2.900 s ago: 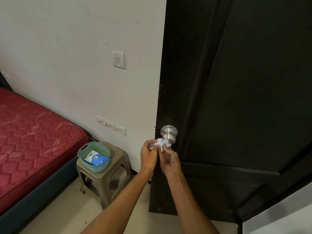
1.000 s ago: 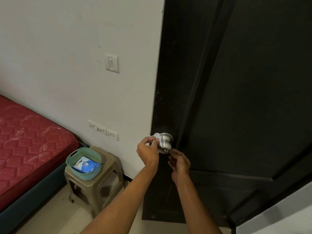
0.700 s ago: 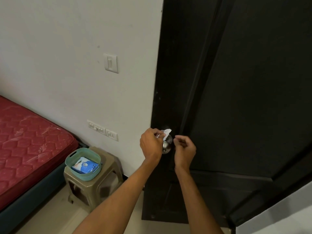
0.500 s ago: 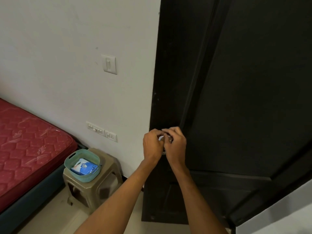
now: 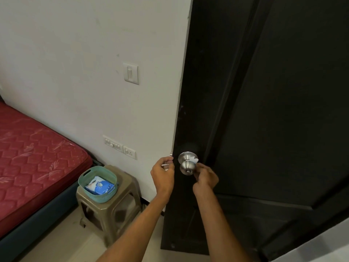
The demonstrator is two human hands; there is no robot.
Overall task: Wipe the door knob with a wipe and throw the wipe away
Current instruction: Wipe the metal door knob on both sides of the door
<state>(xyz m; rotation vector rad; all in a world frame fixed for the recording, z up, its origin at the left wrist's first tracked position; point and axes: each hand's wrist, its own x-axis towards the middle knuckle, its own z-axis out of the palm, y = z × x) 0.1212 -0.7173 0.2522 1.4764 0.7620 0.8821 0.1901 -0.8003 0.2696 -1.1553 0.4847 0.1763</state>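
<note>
Wiping step: left hand [image 5: 163, 172] at 9 o'clock of the door knob [image 5: 187, 166], right hand [image 5: 205, 175] at 3 o'clock, each grip pinching the wipe [image 5: 194, 159]. Next, probably: alternate pulls around the knob's neck, then binning the wipe.

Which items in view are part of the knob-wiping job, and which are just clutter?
In the job: door knob; wipe, run behind the knob's neck; left hand and right hand, each pinching an end.
Lying about: teal basket holding a blue pack, stool, red mattress, light switch.
</note>
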